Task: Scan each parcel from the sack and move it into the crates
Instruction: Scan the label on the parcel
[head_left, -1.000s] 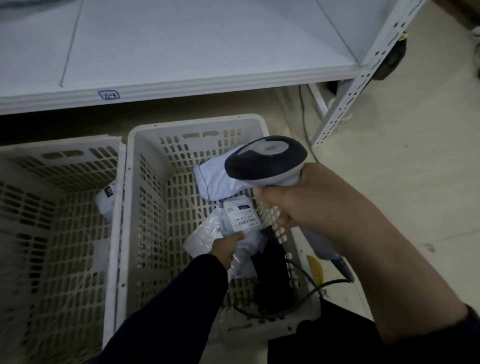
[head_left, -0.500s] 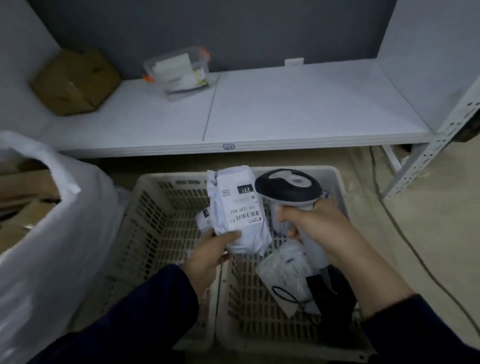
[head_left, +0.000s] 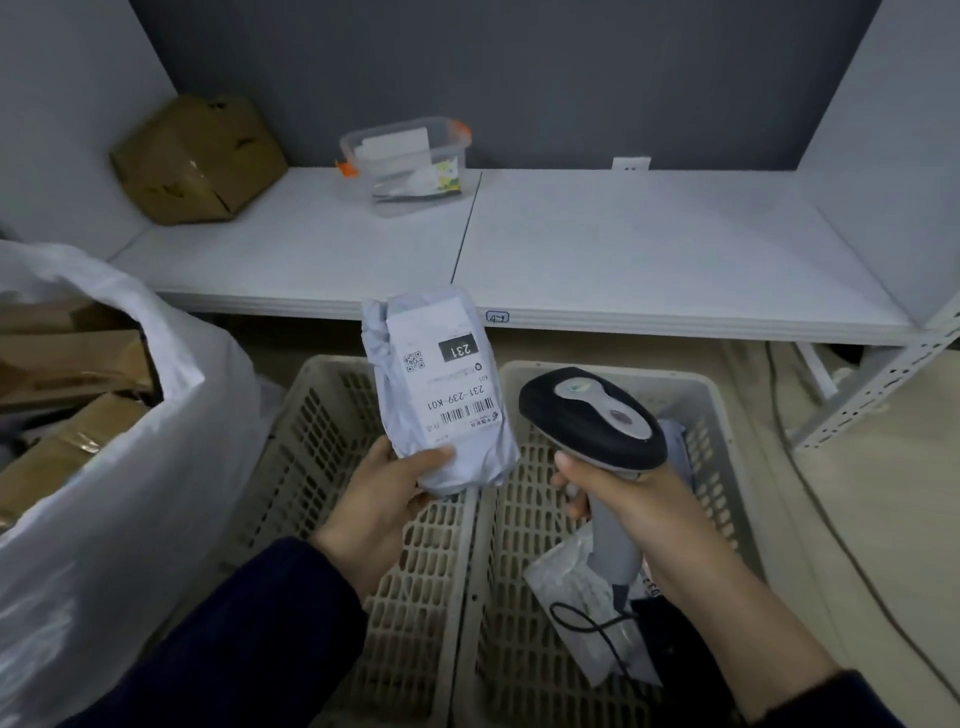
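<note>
the left grip (head_left: 384, 499) pinches only the bottom of the parcel (head_left: 441, 395) above the crates (head_left: 680, 373), so it may slip, and the scanner (head_left: 592, 415) clasped in the right grip (head_left: 634, 499) sits beside, not facing, its barcode (head_left: 467, 413).

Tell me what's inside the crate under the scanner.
A clear-wrapped parcel lies on the floor of the crate, with a dark item beside it and a pale parcel near the far wall. The right hand and the scanner cover the rest.
</note>
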